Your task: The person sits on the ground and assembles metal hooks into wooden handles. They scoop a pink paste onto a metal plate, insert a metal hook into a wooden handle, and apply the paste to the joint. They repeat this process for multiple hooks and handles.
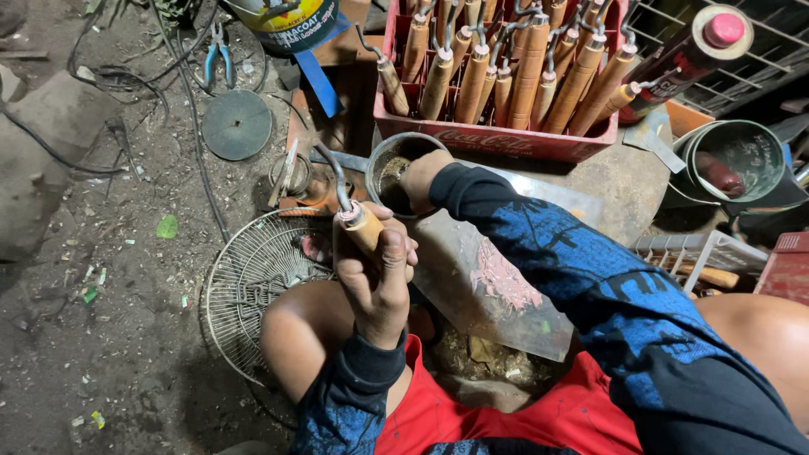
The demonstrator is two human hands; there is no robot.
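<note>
At lower centre the left hand (375,278) has its fingers closed around a wooden-handled hook tool (358,221), held upright. Above it, the right hand (419,175) dips into a metal can (396,168); its fingers are hidden. Keeping the handle steady seems wise. A red crate (497,139) of similar tools sits beyond.

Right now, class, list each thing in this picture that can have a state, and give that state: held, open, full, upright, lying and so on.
Left hand: closed around a wooden-handled hook tool, held upright.
Right hand: reaching into a metal tin, open.
Red crate: full of wooden-handled tools, standing on end.
Blue pliers: lying on the ground.
Wire fan guard: lying flat.
Grey bucket: open, tipped sideways.
</note>
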